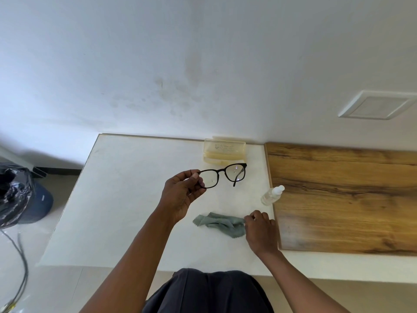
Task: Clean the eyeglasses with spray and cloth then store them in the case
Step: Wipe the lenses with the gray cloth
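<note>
On the white table (126, 199), the eyeglasses (222, 175) are being held aloft at twelve o'clock of the cloth (220, 223), pinched at one hinge by the left hand (180, 195). The cloth is being gripped by the right hand (260, 229); it should be gathered fully before lenses are wiped. Droplets on the lenses are barely discernible; the open case (224, 152) is waiting beyond.

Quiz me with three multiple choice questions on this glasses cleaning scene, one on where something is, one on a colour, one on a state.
1. Where does the spray bottle lie?
A. by the wooden board
B. inside the case
C. in the left hand

2. What colour is the cloth?
A. red
B. grey-green
C. yellow

3. The case is:
A. open
B. closed
C. holding the glasses

Answers: 1 A, it lies at the board's edge. 2 B, it looks grey-green. 3 A, its lid stands up, and the left hand holds the glasses.
</note>
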Demonstrator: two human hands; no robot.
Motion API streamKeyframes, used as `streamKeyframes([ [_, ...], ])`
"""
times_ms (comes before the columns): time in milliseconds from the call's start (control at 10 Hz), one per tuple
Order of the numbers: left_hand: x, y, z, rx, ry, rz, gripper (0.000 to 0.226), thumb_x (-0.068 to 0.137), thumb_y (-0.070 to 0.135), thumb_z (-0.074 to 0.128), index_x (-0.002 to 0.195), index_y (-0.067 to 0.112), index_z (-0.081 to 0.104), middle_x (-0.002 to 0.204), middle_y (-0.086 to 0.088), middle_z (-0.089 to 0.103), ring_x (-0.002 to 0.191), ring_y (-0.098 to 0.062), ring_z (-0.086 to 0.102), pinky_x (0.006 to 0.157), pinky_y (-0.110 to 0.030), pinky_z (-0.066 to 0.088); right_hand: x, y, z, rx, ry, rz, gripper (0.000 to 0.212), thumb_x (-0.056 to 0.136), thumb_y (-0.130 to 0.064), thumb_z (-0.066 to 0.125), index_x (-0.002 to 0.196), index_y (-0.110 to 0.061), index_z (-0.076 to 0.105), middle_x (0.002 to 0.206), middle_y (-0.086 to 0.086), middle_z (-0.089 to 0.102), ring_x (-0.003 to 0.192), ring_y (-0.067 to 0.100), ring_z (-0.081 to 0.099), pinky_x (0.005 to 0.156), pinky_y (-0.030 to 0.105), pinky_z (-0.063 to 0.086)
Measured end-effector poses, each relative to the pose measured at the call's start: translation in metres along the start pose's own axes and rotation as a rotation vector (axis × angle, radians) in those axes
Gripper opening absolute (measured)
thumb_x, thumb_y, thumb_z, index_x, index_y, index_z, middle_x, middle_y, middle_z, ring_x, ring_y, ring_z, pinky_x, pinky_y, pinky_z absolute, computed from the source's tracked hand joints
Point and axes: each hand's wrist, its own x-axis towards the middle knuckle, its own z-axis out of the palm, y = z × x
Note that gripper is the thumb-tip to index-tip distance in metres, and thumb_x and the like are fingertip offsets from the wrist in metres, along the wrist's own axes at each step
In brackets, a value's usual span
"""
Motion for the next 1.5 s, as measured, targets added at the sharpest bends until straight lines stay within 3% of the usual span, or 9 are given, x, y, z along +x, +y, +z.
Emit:
streamKeyframes([
  [300, -0.002, -0.003, 0.001, -0.005, 0.0, 0.0, 0.012, 0.091, 0.003, 0.052, 0.096, 0.004, 0.062, 0.071, -0.01, 0.062, 0.068, -0.02, 0.061, 0.063, -0.027, 0.057, 0.01, -0.019, -0.029, 0.358, 0.012, 0.18, 0.023, 0.088, -0.025, 0.05, 0.098, -0.018, 0.07, 0.105, 0.003, 0.064, 0.102, 0.023, 0.053, 0.085, 0.034, 0.037],
  [400, -0.004, -0.003, 0.004, -0.011, -0.002, 0.0, 0.011, 0.091, 0.003, 0.053, 0.096, 0.004, 0.062, 0.071, -0.01, 0.061, 0.068, -0.02, 0.06, 0.062, -0.027, 0.057, 0.009, -0.032, -0.058, 0.782, 0.028, 0.229, 0.009, 0.081, -0.02, 0.062, 0.081, -0.016, 0.069, 0.096, 0.0, 0.066, 0.096, 0.021, 0.058, 0.084, 0.034, 0.044],
  [500, -0.005, -0.003, 0.006, -0.018, -0.005, 0.002, 0.011, 0.09, 0.003, 0.053, 0.096, 0.004, 0.062, 0.07, -0.01, 0.061, 0.068, -0.02, 0.06, 0.061, -0.026, 0.056, 0.006, -0.042, -0.078, 1.113, 0.066, 0.231, 0.011, 0.078, -0.013, 0.064, 0.07, -0.02, 0.064, 0.091, -0.007, 0.065, 0.09, 0.014, 0.06, 0.076, 0.026, 0.046],
  [600, -0.006, -0.003, 0.008, -0.026, -0.006, 0.004, 0.01, 0.09, 0.003, 0.053, 0.095, 0.003, 0.062, 0.069, -0.009, 0.061, 0.067, -0.02, 0.06, 0.062, -0.027, 0.057, 0.0, -0.056, -0.102, 1.416, 0.162, 0.171, 0.02, 0.079, -0.013, 0.058, 0.064, -0.024, 0.063, 0.072, -0.016, 0.066, 0.068, -0.002, 0.057, 0.059, 0.009, 0.042],
  [700, -0.007, -0.003, 0.009, -0.028, -0.005, 0.008, 0.011, 0.09, 0.003, 0.053, 0.096, 0.003, 0.062, 0.07, -0.009, 0.061, 0.067, -0.02, 0.06, 0.063, -0.027, 0.057, 0.001, -0.063, -0.114, 1.427, 0.291, 0.173, 0.02, 0.081, -0.017, 0.058, 0.063, -0.027, 0.059, 0.061, -0.016, 0.061, 0.058, -0.005, 0.051, 0.053, 0.005, 0.038],
  [800, -0.009, -0.004, 0.01, -0.035, -0.006, 0.012, 0.01, 0.09, 0.003, 0.054, 0.096, 0.003, 0.062, 0.07, -0.01, 0.06, 0.067, -0.02, 0.06, 0.064, -0.028, 0.057, 0.008, -0.073, -0.124, 1.229, 0.456, 0.161, 0.01, 0.086, -0.014, 0.061, 0.078, -0.018, 0.066, 0.075, -0.007, 0.066, 0.07, 0.002, 0.058, 0.061, 0.004, 0.04],
  [1000, -0.012, -0.006, 0.01, -0.055, -0.01, 0.008, 0.011, 0.09, 0.003, 0.054, 0.097, 0.001, 0.062, 0.07, -0.011, 0.061, 0.068, -0.021, 0.06, 0.064, -0.028, 0.057, 0.013, -0.088, -0.124, 0.912, 0.634, 0.07, 0.009, 0.081, -0.004, 0.067, 0.089, -0.001, 0.07, 0.085, 0.017, 0.067, 0.078, 0.024, 0.063, 0.071, 0.022, 0.043],
  [1300, -0.013, -0.008, 0.01, -0.057, -0.009, 0.007, 0.012, 0.09, 0.003, 0.053, 0.099, 0.0, 0.062, 0.072, -0.011, 0.06, 0.067, -0.021, 0.06, 0.064, -0.028, 0.057, 0.005, -0.091, -0.116, 0.774, 0.665, -0.08, 0.009, 0.08, 0.003, 0.065, 0.088, -0.001, 0.067, 0.084, 0.018, 0.059, 0.074, 0.026, 0.06, 0.065, 0.021, 0.043],
  [1500, -0.014, -0.007, 0.012, -0.061, 0.003, 0.011, 0.011, 0.09, 0.003, 0.053, 0.097, 0.001, 0.062, 0.071, -0.012, 0.06, 0.065, -0.02, 0.06, 0.061, -0.026, 0.057, -0.006, -0.082, -0.107, 0.589, 0.6, -0.25, 0.03, 0.073, 0.009, 0.069, 0.103, 0.003, 0.067, 0.086, 0.021, 0.061, 0.076, 0.031, 0.064, 0.06, 0.039, 0.055],
])
